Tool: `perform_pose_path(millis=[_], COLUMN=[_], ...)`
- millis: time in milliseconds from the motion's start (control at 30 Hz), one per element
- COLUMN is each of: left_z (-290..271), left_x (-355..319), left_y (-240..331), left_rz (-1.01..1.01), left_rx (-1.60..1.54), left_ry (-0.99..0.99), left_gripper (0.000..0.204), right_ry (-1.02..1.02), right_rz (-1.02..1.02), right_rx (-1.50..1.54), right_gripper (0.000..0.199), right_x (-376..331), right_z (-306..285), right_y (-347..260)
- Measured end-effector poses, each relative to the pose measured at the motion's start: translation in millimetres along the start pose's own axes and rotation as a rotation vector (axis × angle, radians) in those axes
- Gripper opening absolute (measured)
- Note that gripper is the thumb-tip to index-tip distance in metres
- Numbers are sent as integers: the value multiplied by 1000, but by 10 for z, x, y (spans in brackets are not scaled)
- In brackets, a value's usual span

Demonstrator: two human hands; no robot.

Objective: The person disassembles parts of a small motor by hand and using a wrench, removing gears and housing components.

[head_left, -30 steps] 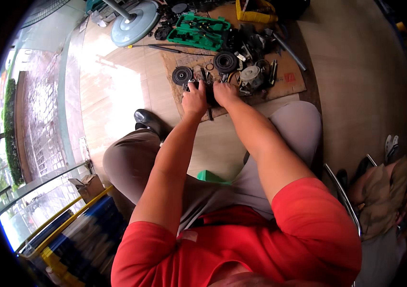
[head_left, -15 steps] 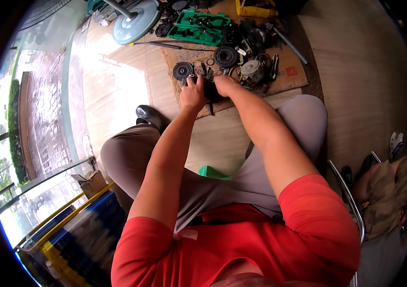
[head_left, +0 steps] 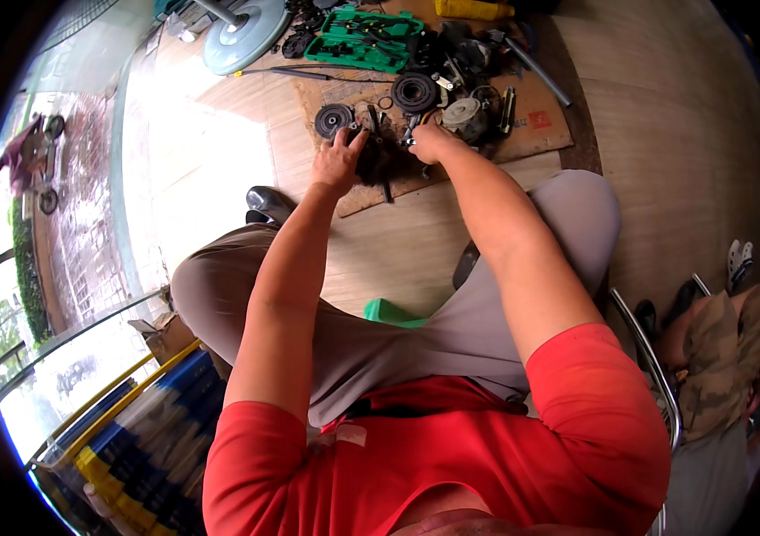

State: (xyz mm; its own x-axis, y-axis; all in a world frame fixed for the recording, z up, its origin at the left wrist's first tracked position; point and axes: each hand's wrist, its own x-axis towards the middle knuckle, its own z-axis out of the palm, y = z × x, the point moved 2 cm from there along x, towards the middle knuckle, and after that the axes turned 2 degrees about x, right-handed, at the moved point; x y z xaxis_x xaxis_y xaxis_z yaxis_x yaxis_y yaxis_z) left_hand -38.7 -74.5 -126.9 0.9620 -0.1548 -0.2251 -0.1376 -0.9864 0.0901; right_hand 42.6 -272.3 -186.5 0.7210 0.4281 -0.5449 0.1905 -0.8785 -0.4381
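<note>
A dark, greasy machine part [head_left: 371, 166] lies at the near edge of a cardboard sheet, a short dark rod [head_left: 387, 191] jutting from it toward me. My left hand [head_left: 335, 164] grips its left side, with the fingers bent over the top. To the right of the part, my right hand [head_left: 432, 144] is closed, with a small shiny bit at its fingertips; I cannot make out what it is. Beyond my left hand lies a black grooved pulley [head_left: 334, 121]. Farther back sits a thicker black ring-shaped pulley [head_left: 415, 93], and a round grey metal housing [head_left: 465, 118] is beyond my right hand.
Loose parts cover the cardboard [head_left: 536, 134]. Behind them are an open green tool case [head_left: 364, 41], a grey tube [head_left: 538, 73] and a round fan base [head_left: 246, 43]. Blue and yellow goods [head_left: 152, 424] stand at lower left; a seated person's leg [head_left: 710, 366] is at right.
My right hand has moved rightward, away from the left, and the gap between them is wider. My left hand has shifted slightly left. A cyclist has appeared outside at the left.
</note>
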Motion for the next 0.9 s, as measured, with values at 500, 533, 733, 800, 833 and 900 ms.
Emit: perform_pose_path(millis=[500,533,733,800,833,900], left_z=[223,231,257,265,302,288], left_x=[-101,-102,-127,-128,-127,-131], left_y=[343,350,314,305,306,345], left_rz=[53,56,94,78,62,41], left_rx=[174,173,204,211,218,221], left_ry=[30,26,156,138,124,101], left_gripper=[86,86,49,59,70,81], right_ry=[-174,-163,-202,-225,-236,-217], right_rz=[-161,-135,-129,-157,-172,-174], right_rx=[-103,-81,-79,-80,-82,-50], right_gripper=[35,35,34,34,33,30], right_x=[-122,-115,-157,-194,-209,-186], right_z=[20,43,54,70,71,114], right_y=[-257,-211,-155,-210,-236,-194])
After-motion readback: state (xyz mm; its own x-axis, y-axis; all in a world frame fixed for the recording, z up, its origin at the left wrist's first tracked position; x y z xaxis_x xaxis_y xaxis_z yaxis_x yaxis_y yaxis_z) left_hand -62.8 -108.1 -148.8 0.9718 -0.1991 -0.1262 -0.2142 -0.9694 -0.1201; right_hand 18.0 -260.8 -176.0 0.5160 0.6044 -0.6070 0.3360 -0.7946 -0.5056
